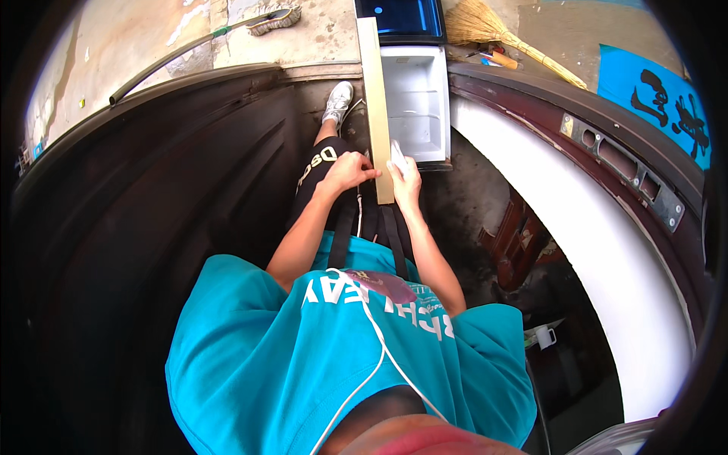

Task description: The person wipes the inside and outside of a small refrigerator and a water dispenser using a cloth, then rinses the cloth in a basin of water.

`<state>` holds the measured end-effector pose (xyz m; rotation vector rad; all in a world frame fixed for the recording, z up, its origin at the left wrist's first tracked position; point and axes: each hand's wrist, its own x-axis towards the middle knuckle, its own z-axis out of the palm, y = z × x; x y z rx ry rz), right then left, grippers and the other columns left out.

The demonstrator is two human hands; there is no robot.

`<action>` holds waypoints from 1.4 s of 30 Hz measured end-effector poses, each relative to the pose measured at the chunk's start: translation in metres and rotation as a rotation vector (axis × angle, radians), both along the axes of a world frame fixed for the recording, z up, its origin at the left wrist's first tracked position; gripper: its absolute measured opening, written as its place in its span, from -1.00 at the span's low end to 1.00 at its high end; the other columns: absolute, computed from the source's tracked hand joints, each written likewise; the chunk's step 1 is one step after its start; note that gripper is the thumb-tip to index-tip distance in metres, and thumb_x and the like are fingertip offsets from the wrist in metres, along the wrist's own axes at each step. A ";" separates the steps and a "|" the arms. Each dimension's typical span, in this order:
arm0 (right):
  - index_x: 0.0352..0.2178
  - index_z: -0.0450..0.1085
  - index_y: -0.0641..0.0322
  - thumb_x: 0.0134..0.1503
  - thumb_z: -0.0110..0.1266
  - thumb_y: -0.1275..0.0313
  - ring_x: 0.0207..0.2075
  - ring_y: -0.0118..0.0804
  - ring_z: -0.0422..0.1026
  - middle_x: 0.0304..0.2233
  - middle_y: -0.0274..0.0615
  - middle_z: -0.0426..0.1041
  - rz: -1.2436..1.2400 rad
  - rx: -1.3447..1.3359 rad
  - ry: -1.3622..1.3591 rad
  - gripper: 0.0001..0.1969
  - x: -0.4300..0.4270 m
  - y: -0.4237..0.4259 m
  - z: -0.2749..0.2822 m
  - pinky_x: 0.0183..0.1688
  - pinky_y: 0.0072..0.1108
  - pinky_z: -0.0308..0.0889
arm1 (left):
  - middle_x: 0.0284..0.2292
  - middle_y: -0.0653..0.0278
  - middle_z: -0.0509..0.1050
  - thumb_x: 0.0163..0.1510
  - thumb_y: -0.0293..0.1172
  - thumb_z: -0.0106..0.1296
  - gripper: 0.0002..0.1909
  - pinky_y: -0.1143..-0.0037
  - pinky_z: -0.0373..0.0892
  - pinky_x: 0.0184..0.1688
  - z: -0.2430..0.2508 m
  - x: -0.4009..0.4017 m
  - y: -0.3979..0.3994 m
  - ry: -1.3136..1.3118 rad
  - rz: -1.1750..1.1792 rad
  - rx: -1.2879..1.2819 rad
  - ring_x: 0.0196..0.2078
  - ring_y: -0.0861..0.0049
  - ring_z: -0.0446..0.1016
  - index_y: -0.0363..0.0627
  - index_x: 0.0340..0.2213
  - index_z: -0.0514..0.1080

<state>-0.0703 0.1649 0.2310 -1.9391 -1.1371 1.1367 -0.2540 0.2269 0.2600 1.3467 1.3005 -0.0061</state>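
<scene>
A small refrigerator stands before me with its white interior exposed. Its open door shows as a long, pale yellow edge pointing towards me. At the near end of that edge, my left hand has curled fingers, and its fingertips touch the door's left side. On the opposite side, my right hand holds a small white item, perhaps a folded cloth, against or close to the door's inner face. The palm side of each hand is mostly hidden.
Dark door panels flank me, the right one with a metal lock plate. A straw broom lies at back right, beside a blue sheet bearing writing. A long-handled brush rests at back left. A white mug stands at lower right.
</scene>
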 end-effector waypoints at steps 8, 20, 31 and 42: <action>-0.26 0.33 0.35 0.19 0.16 0.41 -0.44 -0.11 0.49 -0.48 0.05 0.46 0.207 0.026 0.021 -0.78 0.025 -0.006 0.013 -0.34 -0.39 0.36 | -0.46 -0.08 0.57 0.09 -0.18 0.18 -0.62 0.35 0.46 -0.31 0.016 0.032 -0.049 0.135 0.339 0.300 -0.41 0.19 0.60 -0.35 -0.32 0.56; -0.25 0.31 0.36 0.19 0.06 0.56 -0.39 0.15 0.43 -0.42 0.08 0.40 0.417 0.187 0.119 -0.87 0.002 0.019 0.031 -0.31 -0.30 0.36 | -0.34 0.09 0.62 0.22 -0.31 0.03 -0.70 0.48 0.47 -0.18 -0.001 0.011 -0.034 0.068 0.763 0.219 -0.27 0.44 0.62 -0.30 -0.16 0.52; -0.29 0.39 0.34 -0.04 0.14 0.61 -0.04 -0.01 0.39 -0.16 -0.08 0.40 0.884 0.480 -0.251 -0.78 -0.032 0.054 0.043 0.02 -0.27 0.33 | 0.00 0.01 0.48 0.03 -0.75 -0.15 -0.54 0.51 0.37 0.03 0.006 -0.001 -0.031 0.014 0.858 0.646 0.03 0.32 0.49 -0.29 -0.02 0.44; -0.05 0.43 0.34 0.05 -0.03 0.62 0.20 -0.12 0.33 0.08 -0.09 0.43 0.850 0.526 -0.349 -0.62 -0.041 0.096 0.033 0.27 -0.27 0.17 | 0.19 -0.02 0.28 0.00 -0.68 -0.02 -0.39 0.26 0.20 0.28 0.033 -0.003 -0.034 0.124 0.401 0.749 0.29 0.09 0.20 -0.25 0.15 0.30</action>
